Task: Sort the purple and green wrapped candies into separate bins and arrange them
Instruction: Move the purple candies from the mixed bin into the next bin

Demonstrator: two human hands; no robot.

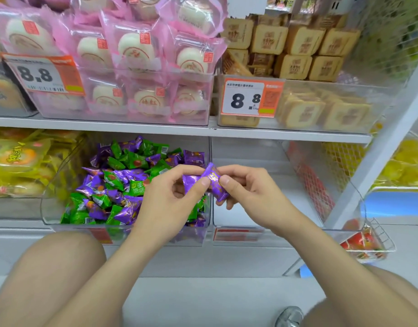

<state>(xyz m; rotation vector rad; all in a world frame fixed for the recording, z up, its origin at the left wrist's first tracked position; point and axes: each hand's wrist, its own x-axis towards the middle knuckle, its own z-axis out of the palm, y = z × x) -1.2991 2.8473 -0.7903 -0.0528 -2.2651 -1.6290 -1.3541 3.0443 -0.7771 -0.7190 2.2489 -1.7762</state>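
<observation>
A clear bin on the lower shelf holds a mixed heap of purple candies and green candies. To its right stands a second clear bin with no candy visible in it. Above the seam between the two bins, my left hand pinches a purple wrapped candy. My right hand pinches another purple candy right beside it. The two candies touch each other.
The shelf above carries bins of pink-wrapped white pastries and tan square cakes with 8.8 price tags. Yellow snack packs lie to the left. A wire basket with red packs hangs at the right. My knees frame the bottom.
</observation>
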